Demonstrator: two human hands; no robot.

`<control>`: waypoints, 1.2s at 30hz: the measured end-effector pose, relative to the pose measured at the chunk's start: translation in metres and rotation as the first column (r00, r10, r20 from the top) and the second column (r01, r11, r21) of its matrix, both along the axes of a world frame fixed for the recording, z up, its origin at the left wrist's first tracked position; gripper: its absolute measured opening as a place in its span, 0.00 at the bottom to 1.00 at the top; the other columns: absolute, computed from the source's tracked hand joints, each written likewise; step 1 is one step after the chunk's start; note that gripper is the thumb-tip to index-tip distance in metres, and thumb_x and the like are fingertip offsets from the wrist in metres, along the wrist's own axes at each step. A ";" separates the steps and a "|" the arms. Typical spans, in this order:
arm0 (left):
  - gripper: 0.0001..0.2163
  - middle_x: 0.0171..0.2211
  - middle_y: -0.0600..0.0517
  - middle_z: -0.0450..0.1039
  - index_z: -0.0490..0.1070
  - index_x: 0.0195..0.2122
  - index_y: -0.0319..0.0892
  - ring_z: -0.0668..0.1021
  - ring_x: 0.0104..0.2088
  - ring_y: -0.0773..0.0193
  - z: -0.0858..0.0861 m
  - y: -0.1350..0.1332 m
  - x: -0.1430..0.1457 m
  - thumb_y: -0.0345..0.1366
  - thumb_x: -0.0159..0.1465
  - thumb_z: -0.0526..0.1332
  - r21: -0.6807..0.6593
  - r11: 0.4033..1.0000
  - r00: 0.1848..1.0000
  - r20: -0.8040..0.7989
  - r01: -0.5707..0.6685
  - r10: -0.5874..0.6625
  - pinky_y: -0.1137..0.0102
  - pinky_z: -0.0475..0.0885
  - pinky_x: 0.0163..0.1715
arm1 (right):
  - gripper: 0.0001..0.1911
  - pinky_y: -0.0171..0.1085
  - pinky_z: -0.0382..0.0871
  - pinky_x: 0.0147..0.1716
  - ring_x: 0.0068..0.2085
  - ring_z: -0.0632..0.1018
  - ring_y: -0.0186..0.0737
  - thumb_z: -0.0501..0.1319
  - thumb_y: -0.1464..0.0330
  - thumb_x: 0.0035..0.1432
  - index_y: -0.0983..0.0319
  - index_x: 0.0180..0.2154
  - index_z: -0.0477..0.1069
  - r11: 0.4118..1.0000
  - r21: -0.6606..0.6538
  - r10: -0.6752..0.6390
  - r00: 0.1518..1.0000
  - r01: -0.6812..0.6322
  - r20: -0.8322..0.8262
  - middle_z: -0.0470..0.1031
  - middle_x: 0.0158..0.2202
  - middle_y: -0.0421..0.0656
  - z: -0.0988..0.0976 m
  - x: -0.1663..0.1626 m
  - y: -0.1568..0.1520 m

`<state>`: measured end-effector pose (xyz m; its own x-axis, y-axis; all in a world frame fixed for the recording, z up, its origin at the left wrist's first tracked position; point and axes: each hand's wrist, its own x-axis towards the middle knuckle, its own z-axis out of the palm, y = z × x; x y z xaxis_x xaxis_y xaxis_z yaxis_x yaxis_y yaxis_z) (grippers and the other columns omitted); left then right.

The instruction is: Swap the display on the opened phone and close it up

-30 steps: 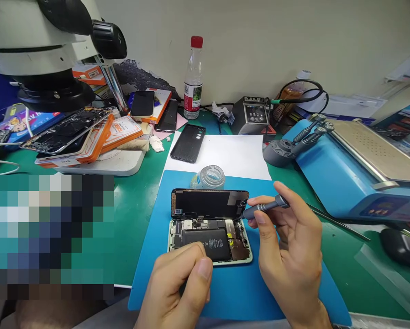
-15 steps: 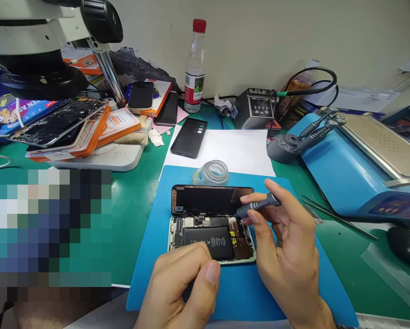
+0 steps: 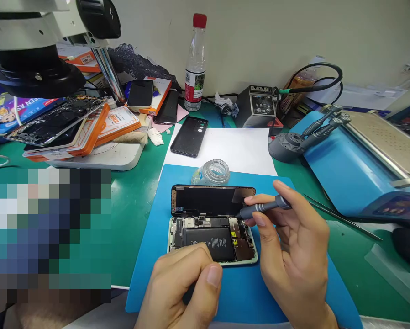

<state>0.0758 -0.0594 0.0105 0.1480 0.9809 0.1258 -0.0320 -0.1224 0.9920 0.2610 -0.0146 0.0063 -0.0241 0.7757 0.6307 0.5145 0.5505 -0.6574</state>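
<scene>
My right hand (image 3: 290, 246) grips a dark grey precision screwdriver (image 3: 261, 208) between thumb and fingers. Its tip points left, at the upper right part of an opened smartphone (image 3: 237, 262). The phone lies sideways on a blue mat (image 3: 150, 269), its black battery (image 3: 208, 240) and circuit parts bare. The detached-edge screen (image 3: 208, 201) stands tilted up along the phone's far side. Curled shut, my left hand (image 3: 184, 288) hovers at the phone's near left edge and covers part of it. Something dark shows inside the curl, too hidden to name.
Behind the screen stands a glass jar (image 3: 216, 172). A black phone case (image 3: 189, 137) lies on white paper. To the right are a screwdriver holder (image 3: 287, 146), tweezers (image 3: 345, 219) and a blue machine (image 3: 342, 178). A microscope (image 3: 37, 59) overhangs stacked phones and boxes at left.
My right hand and the screwdriver have shifted slightly to the right in view, with the tip still at the phone's upper right. My left hand is nearly unmoved.
</scene>
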 end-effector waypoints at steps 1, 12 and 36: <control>0.24 0.25 0.56 0.68 0.67 0.28 0.42 0.72 0.27 0.70 0.001 0.001 0.000 0.45 0.84 0.55 0.005 1.000 1.000 0.011 -0.011 0.011 0.70 0.63 0.30 | 0.29 0.39 0.85 0.50 0.52 0.82 0.43 0.61 0.78 0.81 0.54 0.75 0.64 1.000 0.005 -0.008 0.999 0.008 -0.036 0.77 0.55 0.47 0.002 -0.001 0.000; 0.19 0.42 0.62 0.87 0.86 0.57 0.59 0.86 0.41 0.73 -0.002 0.008 0.005 0.25 0.74 0.68 0.036 0.999 0.996 0.088 -0.038 0.035 0.83 0.77 0.47 | 0.17 0.32 0.81 0.22 0.27 0.80 0.38 0.65 0.67 0.84 0.51 0.68 0.72 0.949 -0.171 0.122 0.810 -0.264 -0.574 0.77 0.44 0.44 0.019 0.014 -0.002; 0.13 0.43 0.62 0.88 0.87 0.47 0.51 0.88 0.41 0.73 0.001 0.010 0.002 0.24 0.71 0.71 0.095 0.995 0.997 0.079 -0.013 0.005 0.84 0.78 0.46 | 0.19 0.35 0.85 0.27 0.31 0.80 0.40 0.65 0.63 0.83 0.47 0.69 0.71 0.919 -0.253 0.094 0.793 -0.301 -0.602 0.76 0.46 0.46 0.017 0.009 -0.011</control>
